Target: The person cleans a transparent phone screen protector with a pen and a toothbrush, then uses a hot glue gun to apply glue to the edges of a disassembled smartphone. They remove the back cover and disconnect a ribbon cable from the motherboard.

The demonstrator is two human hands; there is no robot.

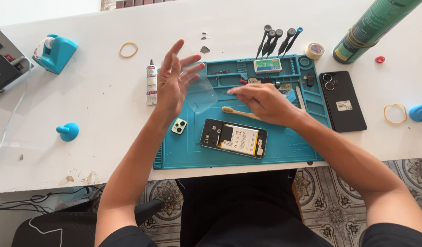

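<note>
Overhead view of a white table with a teal mat at its near edge. An opened phone lies on the mat, its long axis running left to right and tilted slightly down toward the right; its back is off, exposing a white-labelled battery with dark print and dark circuitry at the left end. The left hand is raised above the mat's left part, palm inward, fingers spread and extended, holding a clear film at its edge; the film hangs to the right of the palm, its lower corner toward the phone. The right hand rests low over the mat, knuckles up, fingers curled and blurred at the tips, so whether it grips anything cannot be told; a brush with a pale handle lies just beneath it, pointing left. A small green camera cover sits at the mat's left edge. A white glue tube with a dark cap lies upright on the table left of the mat. A white rectangular box with green label occupies a rear mat tray, behind which screwdrivers fan out. A black phone lies face down right of the mat, a green can beyond it.
</note>
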